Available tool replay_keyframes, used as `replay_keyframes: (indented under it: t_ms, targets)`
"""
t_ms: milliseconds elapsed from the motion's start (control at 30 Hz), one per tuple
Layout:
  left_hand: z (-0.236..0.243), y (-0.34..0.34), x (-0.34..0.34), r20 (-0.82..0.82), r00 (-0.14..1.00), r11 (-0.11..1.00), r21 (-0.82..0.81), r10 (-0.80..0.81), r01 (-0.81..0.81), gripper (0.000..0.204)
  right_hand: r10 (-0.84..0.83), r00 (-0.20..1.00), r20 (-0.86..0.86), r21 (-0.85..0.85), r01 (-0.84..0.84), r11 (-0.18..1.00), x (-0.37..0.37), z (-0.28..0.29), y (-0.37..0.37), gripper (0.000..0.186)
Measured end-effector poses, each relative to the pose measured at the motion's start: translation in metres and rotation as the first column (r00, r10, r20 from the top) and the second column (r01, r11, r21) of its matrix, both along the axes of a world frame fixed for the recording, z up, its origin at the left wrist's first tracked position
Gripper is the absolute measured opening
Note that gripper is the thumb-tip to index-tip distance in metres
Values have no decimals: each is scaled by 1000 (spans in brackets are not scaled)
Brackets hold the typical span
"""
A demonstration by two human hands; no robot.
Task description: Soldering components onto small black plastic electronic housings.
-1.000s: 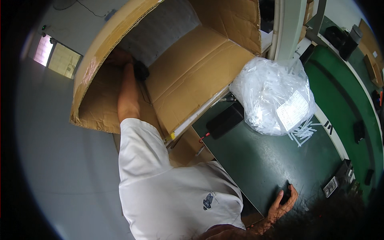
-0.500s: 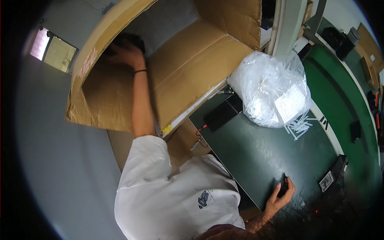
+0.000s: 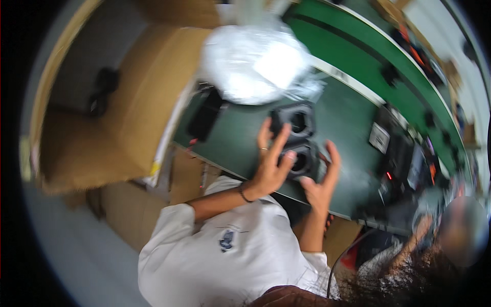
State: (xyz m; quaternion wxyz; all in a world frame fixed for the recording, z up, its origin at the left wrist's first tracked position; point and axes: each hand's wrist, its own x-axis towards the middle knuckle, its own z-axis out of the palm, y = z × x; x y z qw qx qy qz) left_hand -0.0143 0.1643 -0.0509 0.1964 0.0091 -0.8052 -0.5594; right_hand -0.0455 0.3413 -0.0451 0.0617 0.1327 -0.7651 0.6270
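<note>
On the green bench, two black frame-like parts [image 3: 299, 118], each with a central opening, sit one behind the other. My left hand [image 3: 271, 161] grips them from the left, fingers over their near side. To their right, my right hand [image 3: 321, 176] has its fingers apart, with the thumb close to the nearer part. A large clear plastic bag [image 3: 240, 66] with a white label and loose clear strips beside it lies behind the parts. The picture is blurred by motion.
An open cardboard box [image 3: 138, 153] stands at left, dark items [image 3: 105, 82] inside. A black slab [image 3: 202, 117] lies beside it. Black equipment [image 3: 404, 158] occupies the bench's right. Beyond is a curved green surface [image 3: 327, 25]. A co-worker's hand [image 3: 423, 225] shows at lower right.
My left hand has come out of the box onto black parts at the bench. My right hand has moved up toward them. The view has turned rightward.
</note>
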Motion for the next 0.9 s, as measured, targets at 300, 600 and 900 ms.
replay_keyframes:
  t_ms: [300, 600, 900]
  targets:
    - [30, -22, 1, 214, 955, 932, -256, -206, 258, 68, 67, 997, -42, 488, -38, 872, 6, 34, 23, 100]
    - [55, -55, -129, 402, 656, 343, -615, -638, 710, 100, 87, 995, -43, 680, -35, 733, 18, 52, -8, 106]
    - [74, -77, -82, 160, 828, 774, -296, -538, 560, 100, -102, 991, -90, 432, 131, 892, 27, 54, 81, 96]
